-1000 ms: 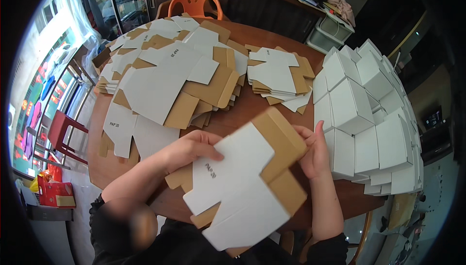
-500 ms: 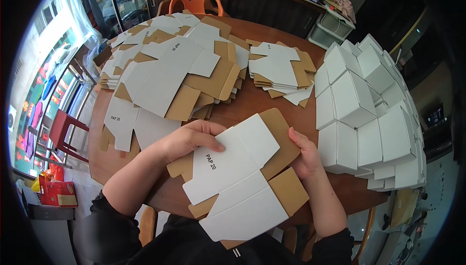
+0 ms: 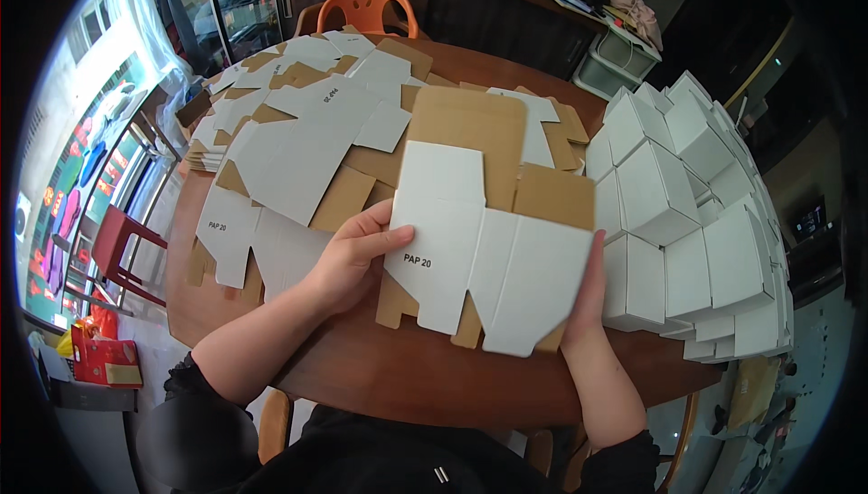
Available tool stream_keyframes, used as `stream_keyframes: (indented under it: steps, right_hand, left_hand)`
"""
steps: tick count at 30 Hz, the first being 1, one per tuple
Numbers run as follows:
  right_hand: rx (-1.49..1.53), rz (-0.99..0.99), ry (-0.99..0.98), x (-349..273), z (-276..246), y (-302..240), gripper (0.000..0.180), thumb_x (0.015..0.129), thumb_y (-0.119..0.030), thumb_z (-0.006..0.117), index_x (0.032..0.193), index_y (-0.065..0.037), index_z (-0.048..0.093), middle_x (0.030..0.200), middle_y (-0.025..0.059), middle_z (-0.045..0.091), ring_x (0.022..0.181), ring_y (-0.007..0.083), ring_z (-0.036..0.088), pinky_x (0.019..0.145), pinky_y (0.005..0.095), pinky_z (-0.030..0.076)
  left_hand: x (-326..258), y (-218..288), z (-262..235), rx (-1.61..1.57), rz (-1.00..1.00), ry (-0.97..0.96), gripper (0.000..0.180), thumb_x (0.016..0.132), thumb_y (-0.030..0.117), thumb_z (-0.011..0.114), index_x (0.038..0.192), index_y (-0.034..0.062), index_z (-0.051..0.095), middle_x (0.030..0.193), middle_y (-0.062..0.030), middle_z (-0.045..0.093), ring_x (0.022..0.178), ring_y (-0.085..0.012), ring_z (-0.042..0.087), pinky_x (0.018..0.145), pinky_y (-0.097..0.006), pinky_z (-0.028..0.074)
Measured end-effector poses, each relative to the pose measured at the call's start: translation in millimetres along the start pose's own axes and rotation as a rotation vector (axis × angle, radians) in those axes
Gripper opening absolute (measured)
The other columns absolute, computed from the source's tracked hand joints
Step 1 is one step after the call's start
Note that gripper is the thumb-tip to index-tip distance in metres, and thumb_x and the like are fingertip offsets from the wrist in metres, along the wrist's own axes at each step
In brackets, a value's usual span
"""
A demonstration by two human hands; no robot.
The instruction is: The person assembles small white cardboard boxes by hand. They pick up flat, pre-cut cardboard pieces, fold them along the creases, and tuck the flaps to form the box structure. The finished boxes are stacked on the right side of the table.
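Note:
Between my two hands I hold up a flat cardboard box blank [image 3: 443, 196], white on its near face with brown flaps showing behind. My left hand [image 3: 366, 241] pinches its left edge, thumb on the white face. Along its right edge lies my right hand [image 3: 588, 295]; its fingers are mostly hidden behind the board. The blank is held over the table, its printed panel at the lower left. Behind and left of it, a heap of more flat box blanks [image 3: 298, 150] spreads over the table.
At the right, white folded boxes [image 3: 651, 187] are stacked high on the wooden table [image 3: 362, 367]. A smaller pile of blanks [image 3: 565, 123] sits partly hidden behind the held one. An orange chair [image 3: 366, 10] stands at the far side, a dark red stool [image 3: 127, 245] at the left.
The held blank has turned clockwise from its slanted position to nearly upright, and has moved up and away from my body. Both hands still grip it at its sides.

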State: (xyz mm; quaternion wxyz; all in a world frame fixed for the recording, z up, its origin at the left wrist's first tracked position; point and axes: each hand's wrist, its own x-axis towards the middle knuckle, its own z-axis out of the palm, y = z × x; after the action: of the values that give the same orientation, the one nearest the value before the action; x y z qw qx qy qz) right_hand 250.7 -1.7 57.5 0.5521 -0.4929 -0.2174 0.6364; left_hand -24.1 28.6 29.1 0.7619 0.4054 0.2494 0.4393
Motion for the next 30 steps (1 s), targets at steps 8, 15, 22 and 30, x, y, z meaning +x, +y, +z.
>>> stream_keyframes:
  steps: [8,15,22,30]
  right_hand:
    - [-0.009,-0.061,-0.15,14.2,-21.9,18.7,0.076,0.101,-0.065,0.036,0.14,-0.001,0.049,0.131,0.0103,0.059,0.121,0.0225,0.058,0.099,0.038,0.049]
    - [-0.146,-0.133,-0.212,18.7,-28.0,25.9,0.051,0.108,-0.045,0.04,0.129,-0.002,0.058,0.119,0.0059,0.066,0.111,0.016,0.062,0.094,0.0324,0.049]
    - [-0.032,-0.067,-0.226,25.0,-32.6,30.5,0.046,0.107,-0.04,0.044,0.126,-0.002,0.06,0.119,0.0055,0.067,0.11,0.0151,0.062,0.093,0.0318,0.048]
    - [0.03,-0.125,-0.19,21.3,-15.4,23.4,0.063,0.107,-0.054,0.03,0.142,-0.005,0.045,0.138,0.0092,0.055,0.128,0.0201,0.051,0.107,0.0368,0.041]
  left_hand:
    - [-0.8,-15.2,6.8,-0.121,-0.063,0.098,0.037,0.103,0.016,0.052,0.136,0.0016,0.047,0.128,-0.0098,0.062,0.118,-0.0174,0.06,0.105,-0.038,0.046]
    - [-3.8,-17.3,6.3,-0.164,-0.109,0.13,0.035,0.102,0.015,0.052,0.134,0.0008,0.047,0.127,-0.0117,0.063,0.116,-0.0198,0.062,0.104,-0.039,0.048]
    - [-3.1,-17.2,10.5,-0.154,-0.092,0.071,0.037,0.104,0.016,0.052,0.137,0.0005,0.046,0.129,-0.0103,0.061,0.119,-0.0171,0.059,0.105,-0.036,0.045]
    - [-3.4,-25.3,16.5,0.259,0.11,0.188,0.065,0.101,0.008,0.049,0.158,0.0057,0.016,0.151,-0.0108,0.04,0.138,-0.0173,0.038,0.115,-0.035,0.031]
